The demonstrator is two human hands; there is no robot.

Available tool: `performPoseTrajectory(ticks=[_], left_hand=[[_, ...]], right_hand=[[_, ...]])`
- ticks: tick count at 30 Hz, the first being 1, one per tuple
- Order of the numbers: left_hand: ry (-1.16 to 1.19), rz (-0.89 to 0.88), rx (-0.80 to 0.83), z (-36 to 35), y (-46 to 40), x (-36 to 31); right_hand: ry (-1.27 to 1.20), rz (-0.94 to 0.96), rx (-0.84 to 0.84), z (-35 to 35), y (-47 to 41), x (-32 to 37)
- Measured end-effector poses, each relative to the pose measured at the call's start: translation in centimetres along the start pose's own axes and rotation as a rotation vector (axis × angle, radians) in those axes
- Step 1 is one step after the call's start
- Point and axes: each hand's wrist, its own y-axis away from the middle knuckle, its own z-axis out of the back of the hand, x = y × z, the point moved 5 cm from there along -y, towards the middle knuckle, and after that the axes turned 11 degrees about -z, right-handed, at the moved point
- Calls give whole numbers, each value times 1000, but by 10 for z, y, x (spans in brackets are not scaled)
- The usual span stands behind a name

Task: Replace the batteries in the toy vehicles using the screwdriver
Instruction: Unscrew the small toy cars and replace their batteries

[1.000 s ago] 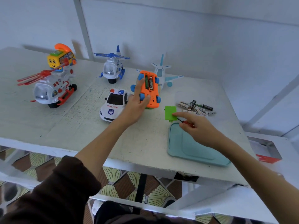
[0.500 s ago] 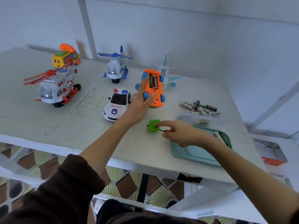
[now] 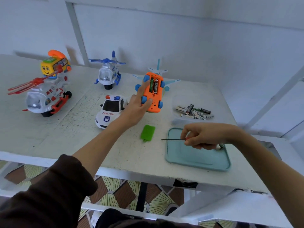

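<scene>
An orange toy car [image 3: 154,94] lies upside down at the middle back of the table, its battery bay open with two batteries [image 3: 153,86] showing. My left hand [image 3: 139,106] grips its left side. The green battery cover [image 3: 147,132] lies flat on the table just in front of it. My right hand [image 3: 204,135] hovers over the teal tray [image 3: 197,158], shut on a thin screwdriver [image 3: 172,139] whose shaft points left. Loose batteries [image 3: 194,111] lie in a clear container to the right of the car.
A white police car [image 3: 110,112] stands left of my left hand. Behind are a red-and-white helicopter [image 3: 44,97], a yellow phone-shaped bus [image 3: 54,65], a blue-and-white helicopter [image 3: 107,73] and a pale blue plane [image 3: 158,71]. The table's front edge [image 3: 131,173] is close.
My right hand let go of the green cover, which now lies on the table, and drew back right over the tray with the screwdriver. My left hand stayed on the orange car.
</scene>
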Motion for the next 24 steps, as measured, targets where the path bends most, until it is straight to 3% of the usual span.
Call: performPoseTrajectory(ticks=[2,5,8,10,24], left_hand=[[-66,-24,-5,-3,-5,-2],[-113,-102,-24,-8,-11,-11],[-96,-176,-18,-14,-15,-25],[-94,-222,-9,-17,-17,-31],[-38,-223,126,-37,-39,-33]], right_hand=[[-80,57,-133,15,9,1],[-258,226,-476,42,25,12],[-270,316,-813,63,36,21],[-245,316,-936,74,40,23],[-170,259,-981,97,45,16]])
